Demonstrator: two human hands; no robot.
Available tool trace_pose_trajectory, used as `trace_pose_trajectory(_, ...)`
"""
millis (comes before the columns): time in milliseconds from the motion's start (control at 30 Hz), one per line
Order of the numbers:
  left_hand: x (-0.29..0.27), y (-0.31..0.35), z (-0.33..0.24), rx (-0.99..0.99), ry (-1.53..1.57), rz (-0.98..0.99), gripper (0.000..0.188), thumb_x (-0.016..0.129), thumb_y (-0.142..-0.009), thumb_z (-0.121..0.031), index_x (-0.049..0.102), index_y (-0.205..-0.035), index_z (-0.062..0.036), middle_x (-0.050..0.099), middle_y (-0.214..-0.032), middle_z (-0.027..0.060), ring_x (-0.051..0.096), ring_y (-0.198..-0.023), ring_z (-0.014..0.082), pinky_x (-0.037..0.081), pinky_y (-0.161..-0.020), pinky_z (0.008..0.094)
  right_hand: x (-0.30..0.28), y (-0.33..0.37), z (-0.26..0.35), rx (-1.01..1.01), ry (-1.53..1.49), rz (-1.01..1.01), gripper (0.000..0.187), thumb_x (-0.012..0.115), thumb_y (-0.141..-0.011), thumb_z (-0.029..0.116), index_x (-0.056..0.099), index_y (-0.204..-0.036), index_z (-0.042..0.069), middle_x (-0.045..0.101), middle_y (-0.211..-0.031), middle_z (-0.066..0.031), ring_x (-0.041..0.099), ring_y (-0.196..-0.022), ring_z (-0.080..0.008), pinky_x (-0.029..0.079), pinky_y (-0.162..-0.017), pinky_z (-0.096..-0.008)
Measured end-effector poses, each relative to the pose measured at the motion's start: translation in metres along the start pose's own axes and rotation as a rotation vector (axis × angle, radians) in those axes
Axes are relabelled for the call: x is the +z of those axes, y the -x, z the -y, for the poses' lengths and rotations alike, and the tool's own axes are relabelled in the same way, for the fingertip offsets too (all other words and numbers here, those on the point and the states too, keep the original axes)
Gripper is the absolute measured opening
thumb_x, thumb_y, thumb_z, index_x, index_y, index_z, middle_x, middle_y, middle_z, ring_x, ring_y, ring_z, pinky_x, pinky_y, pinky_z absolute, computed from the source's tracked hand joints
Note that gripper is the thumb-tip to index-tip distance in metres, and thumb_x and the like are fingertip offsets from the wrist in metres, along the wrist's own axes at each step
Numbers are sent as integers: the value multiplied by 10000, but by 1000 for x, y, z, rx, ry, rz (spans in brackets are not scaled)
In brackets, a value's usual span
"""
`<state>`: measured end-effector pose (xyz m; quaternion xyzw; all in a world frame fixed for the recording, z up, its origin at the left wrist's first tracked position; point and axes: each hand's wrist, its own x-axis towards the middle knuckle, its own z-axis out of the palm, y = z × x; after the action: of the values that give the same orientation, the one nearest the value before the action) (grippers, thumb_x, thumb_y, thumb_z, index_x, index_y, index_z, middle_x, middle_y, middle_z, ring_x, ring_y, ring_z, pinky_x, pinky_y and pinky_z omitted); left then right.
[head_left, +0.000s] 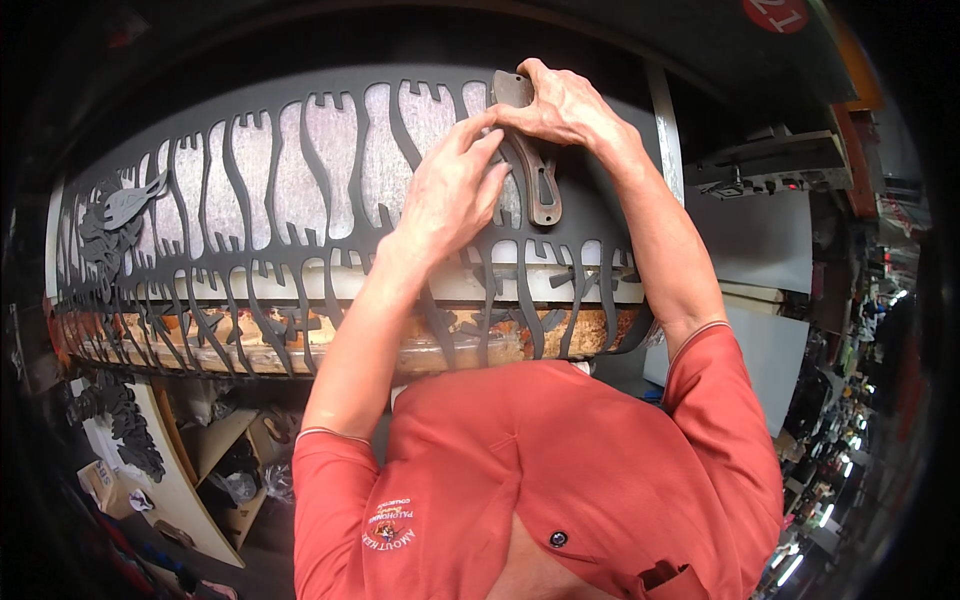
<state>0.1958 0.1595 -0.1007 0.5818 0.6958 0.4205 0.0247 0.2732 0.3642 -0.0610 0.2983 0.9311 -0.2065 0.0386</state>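
A metal cutting die, long and curved with a slot near its lower end, lies on a black foam sheet. My right hand is closed around the die's upper part, thumb on its left side. Beside the die's left edge is my left hand, with thumb and fingers apart and fingertips close to the metal; whether they touch it is hard to tell. Rows of curved, notched openings run across the sheet, and a pale board shows through them. Part of the die is hidden under my right hand.
Loose dark cut pieces are heaped on the sheet's left end. The cut sheet hangs over a worn wooden front edge. A wooden shelf with bags stands lower left. A dark machine part spans above; a metal bracket sits at right.
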Motion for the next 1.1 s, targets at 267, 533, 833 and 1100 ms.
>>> trace_pose_trajectory(267,10,12,10,-28,-27,6,323,772,-922,-71,729,-1224,35,692,-1364,178,664,-1249,366,538,-1082,439,-4,46,-11,-58,-274,-358,687,803,-853,436,621,-1360,9,754,-1157,-207,749,-1075,-329,592,-964,-416)
trace_pose_trajectory(533,9,14,4,90,-96,51,317,797,-882,-60,748,-1191,-10,724,-1255,145,653,-1265,363,513,-1102,468,17,174,-28,-266,-689,-705,842,849,-791,189,428,-1507,53,583,-1285,-118,642,-1095,-208,568,-943,-351)
trace_pose_trajectory(833,-48,43,-60,83,408,563,116,745,-893,16,714,-997,-23,716,-988,124,725,-920,344,604,-796,437,43,209,-33,-306,-718,-892,892,880,-840,246,350,-1537,74,491,-1451,-184,555,-1278,-278,497,-1079,-427)
trace_pose_trajectory(1100,-17,5,-93,132,611,129,503,813,-936,-140,683,-1410,-29,682,-1410,210,668,-1301,357,527,-1098,431,32,199,-29,-506,-480,-859,953,973,-760,215,402,-1513,91,548,-1392,-221,626,-1200,-317,560,-992,-420)
